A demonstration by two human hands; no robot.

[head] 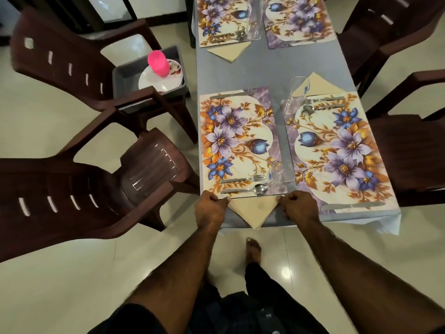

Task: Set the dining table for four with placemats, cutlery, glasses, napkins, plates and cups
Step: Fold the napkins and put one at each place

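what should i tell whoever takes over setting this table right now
Left hand and right hand each pinch an end of the beige napkin tucked under the near-left placemat.
Done: four placemats, cutlery and glasses appear set; three napkins are visible, the far-right one can't be seen.
Left: plates and pink cup sit in the grey bin on the chair.

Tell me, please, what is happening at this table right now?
A person is laying the dining table. The left hand and right hand each pinch a corner of a beige napkin at the near edge of a floral placemat, which already carries a fork and spoon. Four placemats are down and three napkins show. White plates and a pink cup wait in a grey bin on a chair to the left.
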